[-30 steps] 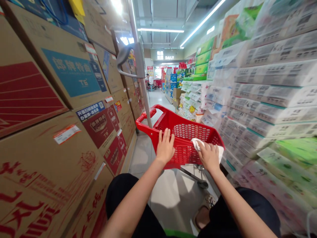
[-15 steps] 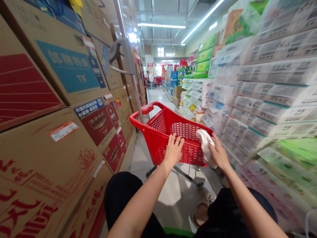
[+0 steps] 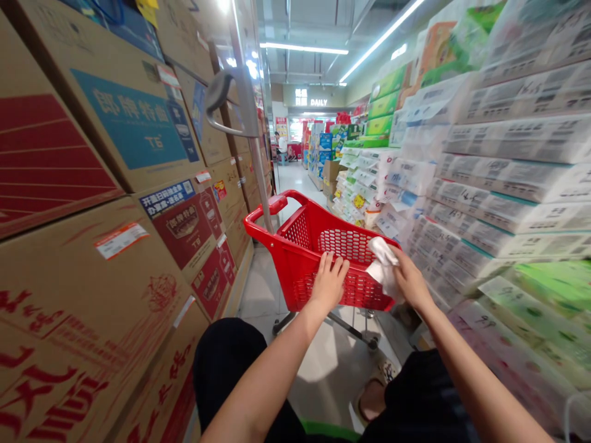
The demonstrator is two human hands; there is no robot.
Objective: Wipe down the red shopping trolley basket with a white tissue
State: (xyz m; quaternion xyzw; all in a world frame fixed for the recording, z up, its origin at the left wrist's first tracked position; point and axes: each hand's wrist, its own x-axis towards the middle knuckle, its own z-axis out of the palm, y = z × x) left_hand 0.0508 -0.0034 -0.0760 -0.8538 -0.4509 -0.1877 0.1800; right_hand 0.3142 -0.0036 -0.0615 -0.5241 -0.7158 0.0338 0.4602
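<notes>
A small red plastic shopping cart (image 3: 286, 258) with perforated basket walls stands in the aisle in front of my knees. My left hand (image 3: 329, 283) grips the basket's near rim, its fingers hooked over the top edge; the thumb is hidden. In my right hand (image 3: 410, 280) is a crumpled white cloth (image 3: 384, 263), held at the basket's right end, where it hangs over the corner of the rim. That hand's fingers are closed round the cloth and partly hidden. Behind the cart's handle rises a metal pole with a grey grip (image 3: 220, 92).
Stacked cardboard cartons (image 3: 138, 117) wall the left side. Piles of wrapped tissue packs (image 3: 508, 160) line the right, close to my right arm. Cart wheels (image 3: 373, 343) stand on the tiled floor (image 3: 295, 175), which runs down the aisle. A seated person (image 3: 281, 144) is far off.
My right hand and the white cloth have shifted slightly, and the cloth is now bunched differently along the rim. My left hand stays on the rim. The view has drifted a little.
</notes>
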